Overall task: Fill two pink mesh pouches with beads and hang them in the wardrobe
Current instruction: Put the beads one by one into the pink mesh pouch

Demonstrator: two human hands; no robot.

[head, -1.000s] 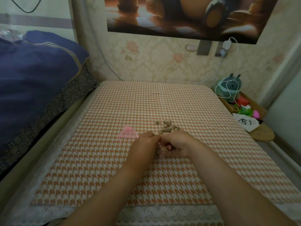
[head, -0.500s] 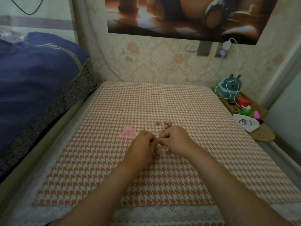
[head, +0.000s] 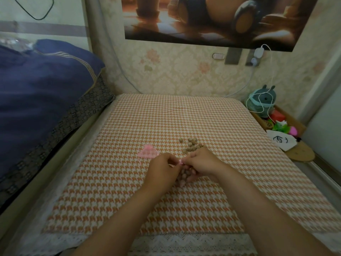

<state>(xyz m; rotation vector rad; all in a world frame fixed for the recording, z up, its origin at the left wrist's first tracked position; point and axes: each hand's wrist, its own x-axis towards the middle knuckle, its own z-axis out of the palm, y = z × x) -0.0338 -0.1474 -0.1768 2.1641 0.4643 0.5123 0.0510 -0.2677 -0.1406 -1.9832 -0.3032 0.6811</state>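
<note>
Pink bead-filled pouch (head: 183,175) pinched between curled fingers (head: 190,158).

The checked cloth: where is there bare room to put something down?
Bare: the far half between the loose beads and the wall, and the right side toward the plush toy. Crowded: the middle, with the left hand, right hand, beads and spare pink pouch.

Left hand (head: 162,170) and right hand (head: 201,163) on bead-filled pink pouch (head: 184,174).

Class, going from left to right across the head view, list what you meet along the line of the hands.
Navy bedding → flat pink pouch → left hand → bead-filled pouch → right hand → white drawn-on card.
</note>
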